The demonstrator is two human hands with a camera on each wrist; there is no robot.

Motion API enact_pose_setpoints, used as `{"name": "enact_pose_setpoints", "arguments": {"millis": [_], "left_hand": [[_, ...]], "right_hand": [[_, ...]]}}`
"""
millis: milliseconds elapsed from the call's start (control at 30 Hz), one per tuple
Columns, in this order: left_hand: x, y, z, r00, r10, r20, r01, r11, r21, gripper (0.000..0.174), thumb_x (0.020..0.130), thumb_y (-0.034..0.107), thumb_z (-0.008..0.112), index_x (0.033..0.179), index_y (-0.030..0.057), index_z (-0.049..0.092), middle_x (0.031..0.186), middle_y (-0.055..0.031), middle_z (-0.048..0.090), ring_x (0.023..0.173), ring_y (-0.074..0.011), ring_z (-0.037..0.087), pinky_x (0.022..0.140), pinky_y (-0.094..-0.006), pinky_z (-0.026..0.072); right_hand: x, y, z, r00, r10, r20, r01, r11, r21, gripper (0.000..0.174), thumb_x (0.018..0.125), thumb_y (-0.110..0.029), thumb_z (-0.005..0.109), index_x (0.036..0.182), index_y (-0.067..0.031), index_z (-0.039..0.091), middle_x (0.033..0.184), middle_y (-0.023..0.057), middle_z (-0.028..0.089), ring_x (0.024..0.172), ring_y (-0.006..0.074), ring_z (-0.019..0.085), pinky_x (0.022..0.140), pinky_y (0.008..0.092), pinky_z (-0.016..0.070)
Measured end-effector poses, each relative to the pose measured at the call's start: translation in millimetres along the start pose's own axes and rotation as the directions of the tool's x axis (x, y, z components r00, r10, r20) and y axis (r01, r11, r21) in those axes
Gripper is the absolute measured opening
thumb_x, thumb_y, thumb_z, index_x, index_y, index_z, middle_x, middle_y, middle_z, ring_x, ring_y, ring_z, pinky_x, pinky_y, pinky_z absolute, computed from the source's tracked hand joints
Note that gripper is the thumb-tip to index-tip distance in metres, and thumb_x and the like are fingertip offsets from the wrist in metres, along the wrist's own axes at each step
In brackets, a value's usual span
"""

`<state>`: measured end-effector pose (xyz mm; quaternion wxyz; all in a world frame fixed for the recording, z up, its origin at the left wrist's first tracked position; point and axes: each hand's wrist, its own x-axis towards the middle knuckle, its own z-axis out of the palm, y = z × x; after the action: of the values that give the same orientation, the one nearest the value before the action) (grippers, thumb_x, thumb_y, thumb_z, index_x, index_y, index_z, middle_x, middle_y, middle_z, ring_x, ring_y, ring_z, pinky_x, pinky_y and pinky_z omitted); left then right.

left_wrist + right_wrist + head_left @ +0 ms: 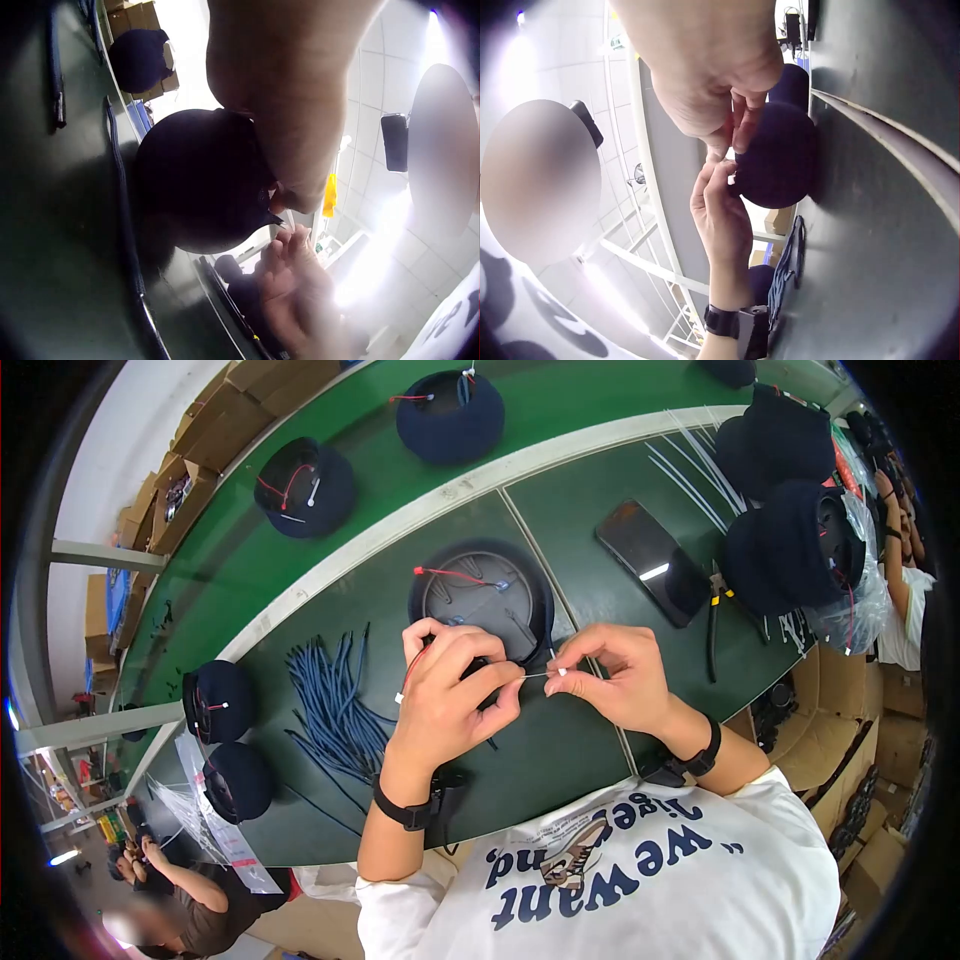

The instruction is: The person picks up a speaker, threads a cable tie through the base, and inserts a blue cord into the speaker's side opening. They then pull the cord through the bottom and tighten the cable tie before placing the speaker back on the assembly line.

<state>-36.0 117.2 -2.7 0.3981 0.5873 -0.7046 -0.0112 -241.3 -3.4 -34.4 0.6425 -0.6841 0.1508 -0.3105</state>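
Right at the near rim of a round, navy fabric-covered housing point(548, 600) both hands meet. A thin white cable tie point(536, 675) spans the short gap between their fingertips. My left hand point(455, 685) pinches one end of it with thumb and index finger. The other end, with a small white block, is pinched by my right hand point(615, 675). The housing stands with its grey hollow inside facing up, and a red wire point(450, 573) lies in it. In the left wrist view a dark pointed fabric end point(276, 220) sticks out from the housing toward the fingertips.
A bundle of blue cords point(335, 700) lies left of the housing. To the right are a phone point(650, 560), pliers point(714, 620), loose white cable ties point(690, 475) and stacked navy housings point(780, 550). More housings point(305, 488) stand on the green belt point(370, 470) behind.
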Motion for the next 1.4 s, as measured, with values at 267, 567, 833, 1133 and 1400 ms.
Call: {"name": "enact_pose_setpoints", "arguments": {"millis": [267,567,833,1133,1400], "left_hand": [[-2,3,5,1.000,-0.009,-0.011,0.009,1.000,-0.006,0.024,0.068,0.008,0.084,0.088,0.0156,0.073,0.092,0.0019,0.063,0.088,-0.0195,0.067,0.089,-0.0416,0.0376],[-2,11,11,0.989,-0.033,-0.145,0.026,0.998,-0.054,0.028,0.071,0.010,0.085,0.099,0.0138,0.079,0.104,0.0019,0.070,0.094,-0.0188,0.068,0.092,-0.0435,0.0408],[-17,2,20,0.964,0.250,-0.084,-0.215,0.930,0.298,0.021,0.078,0.014,0.079,0.099,0.0156,0.078,0.115,0.0044,0.069,0.110,-0.0187,0.067,0.092,-0.0453,0.0467],[-18,13,3,0.946,0.274,-0.172,-0.211,0.926,0.314,0.030,0.073,0.018,0.093,0.098,0.0155,0.076,0.104,0.0001,0.067,0.089,-0.0189,0.065,0.073,-0.0337,0.0487],[-68,20,-36,0.957,-0.278,0.085,0.252,0.938,0.237,0.056,0.067,0.040,0.099,0.096,0.0056,0.067,0.089,-0.0086,0.063,0.080,-0.0256,0.064,0.066,-0.0380,0.0522]], "right_hand": [[-1,0,6,1.000,0.006,0.017,-0.007,0.998,0.062,0.013,0.090,0.005,0.080,0.101,0.0046,0.073,0.098,0.0119,0.078,0.090,0.0159,0.076,0.082,0.0288,0.0619],[-4,-2,9,0.991,0.128,0.033,-0.132,0.971,0.201,0.007,0.094,0.003,0.077,0.100,0.0055,0.073,0.100,0.0139,0.078,0.093,0.0171,0.077,0.085,0.0295,0.0626],[-5,-15,5,0.998,0.023,-0.061,-0.030,0.992,-0.122,0.007,0.086,0.002,0.080,0.089,0.0009,0.073,0.097,0.0132,0.074,0.089,0.0227,0.072,0.080,0.0331,0.0560],[-19,-48,-58,0.984,0.144,0.102,-0.140,0.989,-0.037,0.040,0.095,-0.031,0.077,0.118,-0.0019,0.063,0.132,0.0121,0.063,0.122,0.0229,0.062,0.106,0.0373,0.0465],[70,-21,-24,0.969,0.143,0.202,-0.061,0.929,-0.366,0.057,0.101,-0.025,0.072,0.149,-0.0007,0.053,0.147,0.0195,0.061,0.133,0.0299,0.060,0.110,0.0395,0.0479]]}}
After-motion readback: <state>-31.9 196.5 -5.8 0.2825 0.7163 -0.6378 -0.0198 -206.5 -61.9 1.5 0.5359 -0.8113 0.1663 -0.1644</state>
